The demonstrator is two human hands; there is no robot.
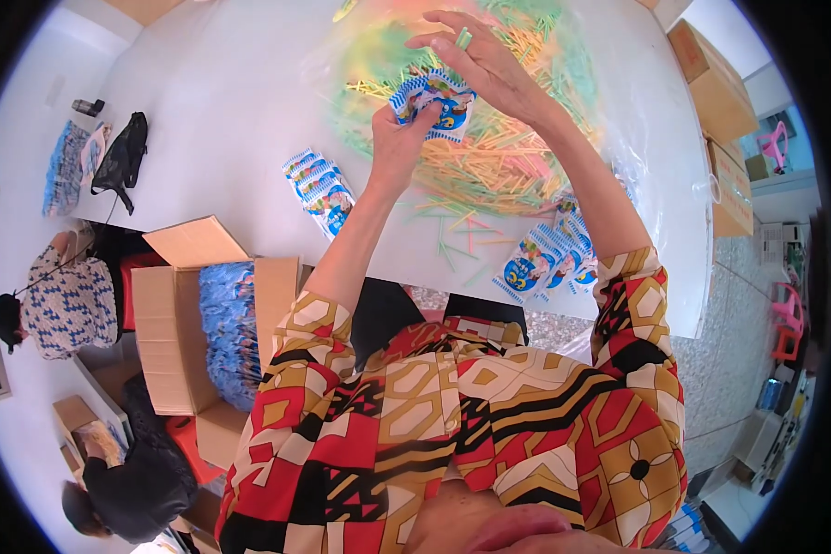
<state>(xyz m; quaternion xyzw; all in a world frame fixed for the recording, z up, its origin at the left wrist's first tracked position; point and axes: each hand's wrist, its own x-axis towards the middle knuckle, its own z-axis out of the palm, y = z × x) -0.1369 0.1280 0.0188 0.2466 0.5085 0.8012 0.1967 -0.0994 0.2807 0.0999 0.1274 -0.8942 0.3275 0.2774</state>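
My left hand (399,152) grips a blue-and-white printed packet (452,109), thumb on its front, above the near-left part of a heap of short coloured straws (489,175). Its top edge looks crinkled; I cannot make out whether it is open. Just above the packet, my right hand (500,81) pinches a short pale green straw (463,38) between its thumb and fingers. The heap of pink, yellow, green and orange straws lies on a clear plastic sheet or bag (328,69).
On the white table (240,120), overlapping packets (321,192) lie left of my left forearm and more packets (537,258) near the front edge. A cardboard box (168,337) holding blue packets stands at left. Two people sit beyond it. Cartons (711,83) line the right side.
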